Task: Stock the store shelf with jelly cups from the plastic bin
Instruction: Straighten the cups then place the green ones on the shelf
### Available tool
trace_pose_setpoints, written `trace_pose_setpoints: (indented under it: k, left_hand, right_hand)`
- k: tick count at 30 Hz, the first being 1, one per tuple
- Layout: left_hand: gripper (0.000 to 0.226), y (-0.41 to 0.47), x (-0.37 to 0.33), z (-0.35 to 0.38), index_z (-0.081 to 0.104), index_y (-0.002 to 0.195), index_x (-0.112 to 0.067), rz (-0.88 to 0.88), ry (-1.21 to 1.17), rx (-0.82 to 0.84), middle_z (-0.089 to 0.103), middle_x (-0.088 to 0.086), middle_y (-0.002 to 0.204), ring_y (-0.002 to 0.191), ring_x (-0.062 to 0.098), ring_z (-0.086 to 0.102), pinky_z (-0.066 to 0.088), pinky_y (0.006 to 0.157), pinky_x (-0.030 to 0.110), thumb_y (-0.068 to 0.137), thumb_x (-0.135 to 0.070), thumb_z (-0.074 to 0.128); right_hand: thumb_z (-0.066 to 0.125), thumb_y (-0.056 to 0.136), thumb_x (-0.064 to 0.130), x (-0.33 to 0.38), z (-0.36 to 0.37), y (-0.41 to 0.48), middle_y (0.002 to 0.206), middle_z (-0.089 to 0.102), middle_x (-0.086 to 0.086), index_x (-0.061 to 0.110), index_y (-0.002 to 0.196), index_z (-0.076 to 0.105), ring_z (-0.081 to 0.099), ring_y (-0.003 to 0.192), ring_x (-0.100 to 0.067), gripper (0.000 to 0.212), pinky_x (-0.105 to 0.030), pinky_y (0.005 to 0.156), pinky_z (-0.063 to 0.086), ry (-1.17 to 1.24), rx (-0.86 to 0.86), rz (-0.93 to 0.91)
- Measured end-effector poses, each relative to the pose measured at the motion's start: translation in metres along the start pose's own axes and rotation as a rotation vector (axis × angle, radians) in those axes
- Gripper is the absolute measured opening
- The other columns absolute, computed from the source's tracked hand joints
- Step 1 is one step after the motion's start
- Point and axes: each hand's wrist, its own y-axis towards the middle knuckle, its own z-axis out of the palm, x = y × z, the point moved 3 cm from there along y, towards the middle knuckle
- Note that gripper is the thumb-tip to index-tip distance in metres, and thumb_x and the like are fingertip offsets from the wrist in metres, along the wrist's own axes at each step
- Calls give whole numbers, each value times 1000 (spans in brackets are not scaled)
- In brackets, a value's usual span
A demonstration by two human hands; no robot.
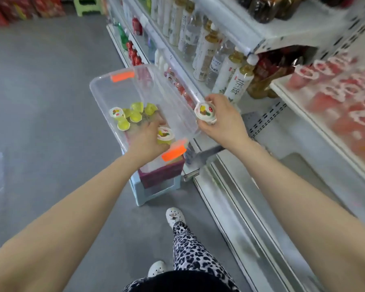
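Note:
A clear plastic bin [105, 85] with orange latches rests on a stool beside the shelving. Several yellow jelly cups [133, 115] lie at its bottom. My left hand [148, 135] reaches down into the bin and grips a yellow jelly cup [165, 134] with a white printed lid. Just past the bin's right rim, my right hand [221, 121] holds another jelly cup [205, 112], lid tilted toward me. At the right, a white shelf [287, 91] carries rows of red jelly cups [335, 98], blurred.
Bottled drinks [219, 60] fill the shelf section beyond my right hand. A light blue stool [154, 190] with a purple box under the bin stands on the grey floor. Lower white shelf boards [240, 186] run along the right. My feet are near the bottom centre.

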Motion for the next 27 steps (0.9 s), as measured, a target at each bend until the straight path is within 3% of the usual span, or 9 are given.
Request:
trace_pose_setpoints:
  k: [5,8,15,21,27]
  left_hand:
    - [62,-33,-60,-3,56,130,-19,222,-15,-21,50,9,127,117,23,49,31,89,20,73,-21,79]
    - [61,-51,-106,5,57,129,-21,350,-48,26,50,8,124,114,25,52,39,96,30,72,-22,80]
    - [64,-98,-213,46,55,130,-25,709,11,130,46,-6,112,108,16,51,31,82,19,73,-35,80]
    - [66,-150,-306,81,57,129,-21,936,11,200,54,2,117,108,21,55,40,88,29,71,-41,82]
    - [65,-226,-400,121,60,128,-19,1099,-43,241,58,5,118,113,22,52,38,92,30,73,-46,80]
  right_hand:
    - [69,78,40,-4,-66,-79,105,60,1,18,113,53,58,94,-22,44,-35,75,44,-79,-148,141]
    - [68,81,38,-11,-106,-126,107,58,2,19,111,53,55,96,-20,39,-33,76,40,-129,-210,210]
    - [68,82,36,-25,-198,-229,110,61,-3,16,114,57,57,100,-25,40,-40,84,44,-310,-372,339]
    - [68,81,39,-36,-270,-321,114,61,0,16,116,58,57,107,-22,43,-39,88,44,-412,-520,465]
    - [72,80,40,-45,-346,-423,103,65,1,14,107,63,61,98,-23,40,-40,85,46,-491,-676,515]
